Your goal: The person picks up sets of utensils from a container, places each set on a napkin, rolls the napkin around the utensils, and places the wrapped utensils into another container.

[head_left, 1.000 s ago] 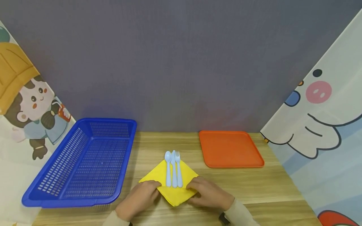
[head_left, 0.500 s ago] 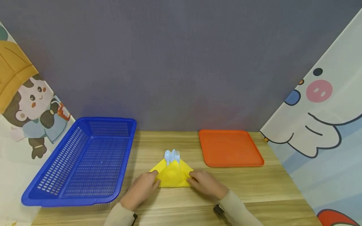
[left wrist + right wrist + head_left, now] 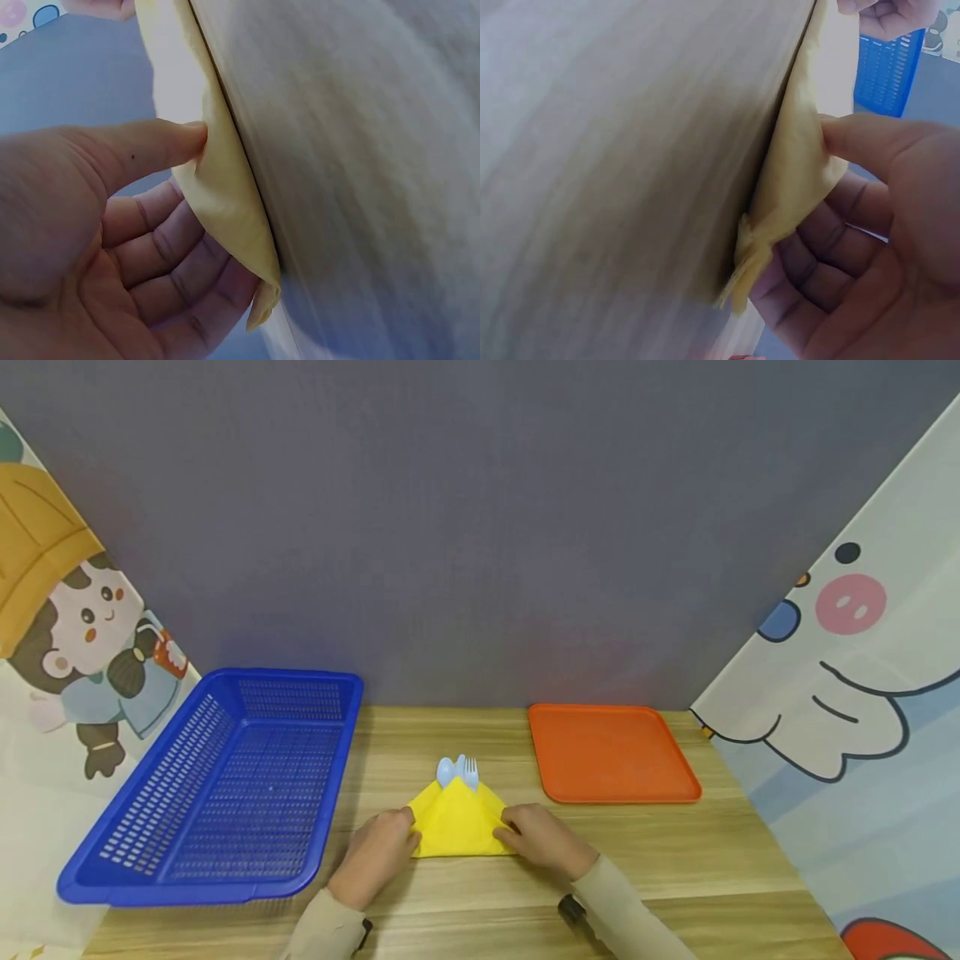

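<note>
A yellow cloth napkin [image 3: 457, 823] lies folded on the wooden table, its near corner turned up over the cutlery. From its top peek a light blue spoon [image 3: 446, 772], a knife [image 3: 461, 762] and a fork [image 3: 471, 772] side by side, handles hidden under the fold. My left hand [image 3: 380, 850] pinches the napkin's left corner; in the left wrist view the thumb [image 3: 161, 146] lies on the cloth with the fingers behind it. At the opposite corner my right hand [image 3: 546, 839] pinches likewise, its thumb [image 3: 866, 139] pressing the cloth in the right wrist view.
To the left stands a blue plastic basket [image 3: 322, 827] with perforated walls. An orange tray [image 3: 615, 756] lies at the back right of the table [image 3: 637, 860]. A grey partition [image 3: 450, 543] rises behind, with cartoon-printed panels on both sides.
The napkin's near corner has been folded away from the person over the cutlery handles. Both hands have shifted slightly up, to the side corners, and the flap now lies flatter.
</note>
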`<control>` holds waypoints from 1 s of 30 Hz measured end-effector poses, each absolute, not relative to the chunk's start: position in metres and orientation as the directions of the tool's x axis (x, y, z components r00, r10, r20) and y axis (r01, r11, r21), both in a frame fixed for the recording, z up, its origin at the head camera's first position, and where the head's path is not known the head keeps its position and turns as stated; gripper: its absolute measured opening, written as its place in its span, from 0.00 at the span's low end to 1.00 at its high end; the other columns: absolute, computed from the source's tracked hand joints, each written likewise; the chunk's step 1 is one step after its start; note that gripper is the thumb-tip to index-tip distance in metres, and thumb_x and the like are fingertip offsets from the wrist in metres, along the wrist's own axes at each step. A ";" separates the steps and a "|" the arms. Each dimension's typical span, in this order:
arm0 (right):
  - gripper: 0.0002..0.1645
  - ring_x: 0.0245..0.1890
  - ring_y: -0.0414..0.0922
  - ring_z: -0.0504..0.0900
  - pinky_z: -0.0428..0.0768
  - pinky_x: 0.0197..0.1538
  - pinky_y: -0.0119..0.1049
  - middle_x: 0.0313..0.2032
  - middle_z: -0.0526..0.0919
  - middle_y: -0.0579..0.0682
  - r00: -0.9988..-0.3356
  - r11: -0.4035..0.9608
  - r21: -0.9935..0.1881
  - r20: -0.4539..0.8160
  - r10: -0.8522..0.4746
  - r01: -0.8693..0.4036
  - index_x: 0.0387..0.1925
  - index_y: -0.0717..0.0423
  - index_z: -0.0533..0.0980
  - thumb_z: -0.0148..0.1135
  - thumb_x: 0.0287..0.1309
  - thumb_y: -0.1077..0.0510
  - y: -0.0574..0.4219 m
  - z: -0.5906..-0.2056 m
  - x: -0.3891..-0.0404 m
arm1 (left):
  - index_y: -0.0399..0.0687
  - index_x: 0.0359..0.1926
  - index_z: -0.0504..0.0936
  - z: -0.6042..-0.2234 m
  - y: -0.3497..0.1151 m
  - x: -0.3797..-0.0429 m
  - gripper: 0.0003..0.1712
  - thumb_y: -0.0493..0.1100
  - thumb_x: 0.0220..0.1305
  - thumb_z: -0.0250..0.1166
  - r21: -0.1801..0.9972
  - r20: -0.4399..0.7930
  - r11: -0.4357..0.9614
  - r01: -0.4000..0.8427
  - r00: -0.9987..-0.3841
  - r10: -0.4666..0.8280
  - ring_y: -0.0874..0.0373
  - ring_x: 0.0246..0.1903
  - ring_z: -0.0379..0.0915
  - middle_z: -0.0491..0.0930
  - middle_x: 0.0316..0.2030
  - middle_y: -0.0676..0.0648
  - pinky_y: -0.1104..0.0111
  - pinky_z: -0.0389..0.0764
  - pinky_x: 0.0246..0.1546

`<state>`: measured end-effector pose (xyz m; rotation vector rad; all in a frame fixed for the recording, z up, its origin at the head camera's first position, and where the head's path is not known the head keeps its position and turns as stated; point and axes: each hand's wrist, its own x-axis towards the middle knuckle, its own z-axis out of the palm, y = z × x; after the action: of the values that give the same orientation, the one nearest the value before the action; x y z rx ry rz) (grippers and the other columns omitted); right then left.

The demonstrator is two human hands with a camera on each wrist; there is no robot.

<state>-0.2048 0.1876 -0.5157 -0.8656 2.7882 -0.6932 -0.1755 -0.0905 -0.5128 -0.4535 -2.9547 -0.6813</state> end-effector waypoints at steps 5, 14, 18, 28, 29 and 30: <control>0.25 0.17 0.32 0.57 0.58 0.21 0.26 0.16 0.57 0.37 -0.828 0.739 -0.450 0.001 -0.560 -0.501 0.17 0.48 0.63 0.64 0.66 0.56 0.186 -0.516 -0.206 | 0.44 0.27 0.78 -0.514 -0.089 -0.177 0.12 0.41 0.57 0.74 0.414 0.104 0.868 0.274 -0.962 0.254 0.57 0.19 0.70 0.75 0.20 0.50 0.63 0.73 0.17; 0.22 0.17 0.34 0.59 0.60 0.21 0.28 0.16 0.60 0.39 -0.861 0.789 -0.414 -0.025 -0.509 -0.454 0.19 0.48 0.65 0.66 0.64 0.54 0.183 -0.515 -0.204 | 0.41 0.30 0.79 -0.516 -0.088 -0.179 0.13 0.42 0.55 0.76 0.388 0.077 0.889 0.243 -0.970 0.231 0.56 0.21 0.70 0.74 0.22 0.49 0.63 0.74 0.19; 0.20 0.20 0.37 0.63 0.66 0.23 0.30 0.20 0.64 0.42 -0.897 0.843 -0.345 -0.011 -0.443 -0.412 0.24 0.51 0.68 0.70 0.61 0.50 0.179 -0.515 -0.200 | 0.38 0.36 0.78 -0.517 -0.085 -0.178 0.19 0.43 0.52 0.78 0.321 0.139 0.909 0.265 -0.963 0.232 0.53 0.25 0.69 0.70 0.27 0.45 0.62 0.75 0.21; 0.10 0.22 0.36 0.68 0.71 0.23 0.28 0.25 0.68 0.43 -0.865 0.829 -0.249 0.114 -0.489 -0.501 0.31 0.53 0.72 0.68 0.61 0.61 0.160 -0.515 -0.188 | 0.40 0.47 0.82 -0.510 -0.053 -0.169 0.15 0.24 0.61 0.63 0.298 0.276 0.784 0.544 -0.835 0.475 0.49 0.41 0.75 0.75 0.45 0.41 0.63 0.83 0.38; 0.09 0.22 0.36 0.67 0.70 0.23 0.27 0.25 0.68 0.43 -0.857 0.820 -0.252 0.123 -0.501 -0.515 0.31 0.53 0.73 0.67 0.62 0.62 0.160 -0.516 -0.187 | 0.41 0.48 0.82 -0.511 -0.051 -0.168 0.15 0.26 0.63 0.63 0.278 0.274 0.766 0.580 -0.812 0.515 0.48 0.45 0.75 0.76 0.48 0.40 0.61 0.83 0.42; 0.09 0.22 0.36 0.67 0.70 0.23 0.27 0.25 0.68 0.42 -0.851 0.813 -0.253 0.130 -0.508 -0.524 0.30 0.54 0.73 0.66 0.62 0.63 0.159 -0.517 -0.188 | 0.43 0.49 0.82 -0.512 -0.048 -0.166 0.14 0.28 0.64 0.63 0.253 0.270 0.751 0.610 -0.790 0.551 0.46 0.49 0.75 0.77 0.51 0.40 0.59 0.83 0.45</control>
<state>-0.1876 0.1593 -0.5170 -0.8680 3.0446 -0.4511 -0.1662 -0.0482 -0.5117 -0.9268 -2.7697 -0.4933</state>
